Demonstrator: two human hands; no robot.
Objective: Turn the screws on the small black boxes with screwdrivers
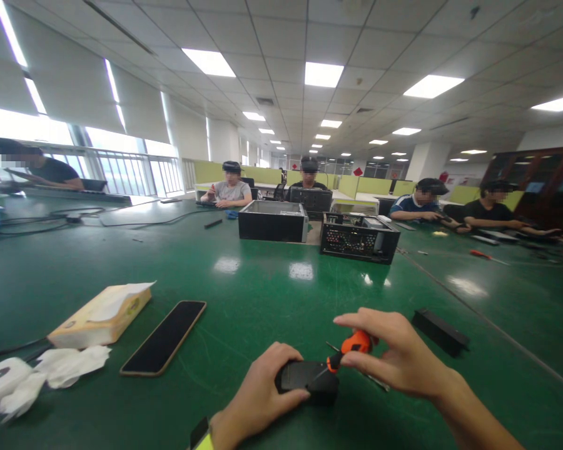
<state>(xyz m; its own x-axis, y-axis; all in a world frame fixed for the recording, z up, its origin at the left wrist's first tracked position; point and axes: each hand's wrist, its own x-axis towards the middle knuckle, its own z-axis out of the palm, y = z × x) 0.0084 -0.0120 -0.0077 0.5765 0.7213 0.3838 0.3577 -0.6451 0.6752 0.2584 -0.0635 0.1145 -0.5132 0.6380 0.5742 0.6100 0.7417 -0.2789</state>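
A small black box (323, 390) lies on the green table, with my left hand (267, 390) wrapped round its left end. My right hand (394, 356) holds an orange and black screwdriver (356, 344) between thumb and fingers, its index finger stretched out. The screwdriver's shaft slants down to the left, and its tip is at the top of the black box near my left thumb. Thin metal pieces (379, 382) lie beside the box, partly hidden by my right hand.
Another black block (441, 331) is on the right. At left are a phone (164, 339), a tissue pack (103, 315) and crumpled tissues (70, 365). Two computer cases (273, 225) stand further back. Several people sit round the table. An orange screwdriver (481, 254) lies far right.
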